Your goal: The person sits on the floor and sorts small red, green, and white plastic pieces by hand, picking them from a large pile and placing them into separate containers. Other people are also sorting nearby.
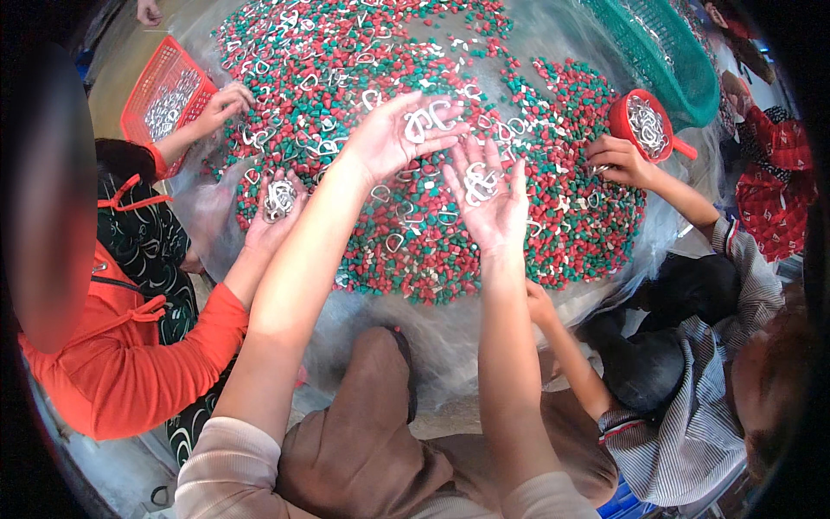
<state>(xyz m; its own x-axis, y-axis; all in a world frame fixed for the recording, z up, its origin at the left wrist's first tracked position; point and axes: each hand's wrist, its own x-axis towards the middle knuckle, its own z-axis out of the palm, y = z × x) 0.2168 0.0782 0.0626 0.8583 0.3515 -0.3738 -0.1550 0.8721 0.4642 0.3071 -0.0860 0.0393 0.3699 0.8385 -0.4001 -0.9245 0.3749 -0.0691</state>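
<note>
My left hand [378, 143] is held out above a wide spread of small red, green and white pieces [406, 268]. Several silvery D-shaped metal rings [418, 130] rest across its palm and fingers. Close beside it, my right hand [500, 223] is turned palm up with fingers spread, carrying a small heap of similar metal rings [478, 184]. The fingertips of both hands almost meet. More of these rings lie scattered among the coloured pieces on clear plastic sheeting [346, 346].
At left, a co-worker in orange holds rings in one hand [275, 208], near a red basket [138, 99] of rings. A co-worker's hand [622, 162] at right reaches into the pieces below a red strainer [618, 112]. A green basket [696, 91] stands at far right.
</note>
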